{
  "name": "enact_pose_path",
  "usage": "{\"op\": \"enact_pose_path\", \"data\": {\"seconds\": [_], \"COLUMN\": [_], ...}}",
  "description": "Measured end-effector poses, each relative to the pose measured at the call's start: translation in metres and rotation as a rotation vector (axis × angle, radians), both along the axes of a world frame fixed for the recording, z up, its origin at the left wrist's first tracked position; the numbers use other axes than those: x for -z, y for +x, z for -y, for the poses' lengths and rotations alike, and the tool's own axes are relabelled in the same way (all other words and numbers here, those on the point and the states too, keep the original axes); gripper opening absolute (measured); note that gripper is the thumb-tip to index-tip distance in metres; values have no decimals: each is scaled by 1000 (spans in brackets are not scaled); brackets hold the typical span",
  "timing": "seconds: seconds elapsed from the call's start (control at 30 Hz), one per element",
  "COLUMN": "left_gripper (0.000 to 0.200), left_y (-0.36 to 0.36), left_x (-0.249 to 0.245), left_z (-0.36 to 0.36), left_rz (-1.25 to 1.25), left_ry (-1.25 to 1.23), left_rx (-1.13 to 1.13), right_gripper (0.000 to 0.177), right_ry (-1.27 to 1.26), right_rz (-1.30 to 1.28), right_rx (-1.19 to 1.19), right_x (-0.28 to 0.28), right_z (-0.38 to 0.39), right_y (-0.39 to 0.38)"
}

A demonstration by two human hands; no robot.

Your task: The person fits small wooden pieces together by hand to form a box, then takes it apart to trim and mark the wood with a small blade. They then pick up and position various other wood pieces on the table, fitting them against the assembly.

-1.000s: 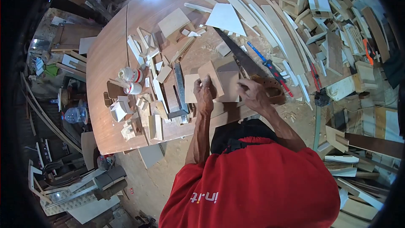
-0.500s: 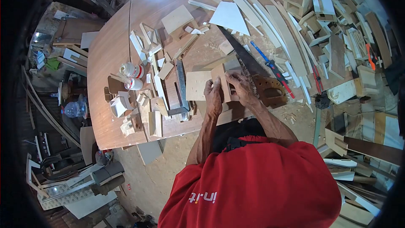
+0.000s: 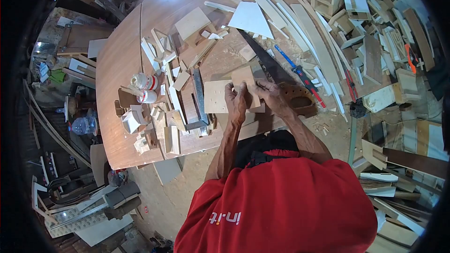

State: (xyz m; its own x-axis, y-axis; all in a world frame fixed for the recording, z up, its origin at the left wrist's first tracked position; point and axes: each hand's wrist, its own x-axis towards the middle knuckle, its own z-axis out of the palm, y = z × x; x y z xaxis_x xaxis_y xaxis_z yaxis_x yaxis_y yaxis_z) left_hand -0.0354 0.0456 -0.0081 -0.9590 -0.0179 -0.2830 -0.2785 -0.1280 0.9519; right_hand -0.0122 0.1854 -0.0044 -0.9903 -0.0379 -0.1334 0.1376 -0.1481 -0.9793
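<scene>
A small, thin wooden board (image 3: 243, 75) is gripped by both my hands, its broad face turned up toward me. My left hand (image 3: 236, 99) pinches its left lower edge with the thumb on the face. On the right side, my right hand (image 3: 273, 95) holds the same board. Beneath it lies a larger pale board (image 3: 216, 97) with small dark marks, partly covered by my hands. A handsaw's wooden handle (image 3: 296, 99) rests just right of my right hand. To the left lies a dark metal try square (image 3: 198, 94).
Glue jars (image 3: 151, 82) and small wood offcuts (image 3: 171, 139) sit on the table's left part. A white panel (image 3: 251, 20), a blue-and-red tool (image 3: 300, 74) and long wood strips (image 3: 315, 33) lie beyond my hands. Wooden pieces (image 3: 373, 58) are piled at right.
The small board has turned in my hands, so more of its broad face shows now instead of its narrow side. Both hands remain on it over the larger board.
</scene>
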Motion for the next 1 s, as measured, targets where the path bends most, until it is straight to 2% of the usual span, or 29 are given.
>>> {"op": "enact_pose_path", "data": {"seconds": [0.07, 0.1, 0.13, 0.2, 0.3, 0.53, 0.63, 0.7, 0.73, 0.8, 0.83, 0.9, 0.93, 1.0], "left_gripper": [23, 23, 24, 25, 31, 24, 24, 26, 26, 26, 26, 28, 28, 33], "left_y": [-2, -2, -3, -4, -4, -11, -9, -6, -6, -7, -7, -7, -6, -4], "left_x": [0, 0, -1, -8, -22, -15, -24, -30, -30, -30, -27, -27, -30, -36], "left_z": [-2, -4, -6, -11, -17, -24, -29, -33, -33, -31, -31, -33, -33, -37], "left_rz": [-17, -17, -69, -124, -231, -169, -150, -249, -248, -175, -175, 13, 14, 139], "left_ry": [82, 83, 43, 5, -68, -11, -77, -116, -117, -249, -249, -159, -160, 164], "left_rx": [10, 13, 29, 46, 160, 169, 245, 335, 340, 406, 407, 394, 392, 390], "right_gripper": [35, 42, 42, 55, 60, 49, 39, 36, 36, 37, 37, 38, 38, 37], "right_ry": [34, 70, 72, -45, -80, -4, 64, 383, 383, 348, 347, 63, 62, -17], "right_rz": [-53, -106, -107, -35, 40, -45, -34, -256, -254, -58, -57, -2, -1, -109], "right_rx": [31, 62, 65, 116, 116, 238, 317, 587, 592, 314, 315, 326, 324, 361], "right_x": [-7, -12, -8, -2, -9, -5, -3, 4, 0, -10, -5, 0, -2, -13], "right_z": [0, -1, -2, -4, -11, -24, -27, -19, -25, -43, -47, -50, -49, -49], "right_y": [6, 8, 8, 9, 13, 11, 8, -1, -2, -1, -1, -3, -2, 5]}}
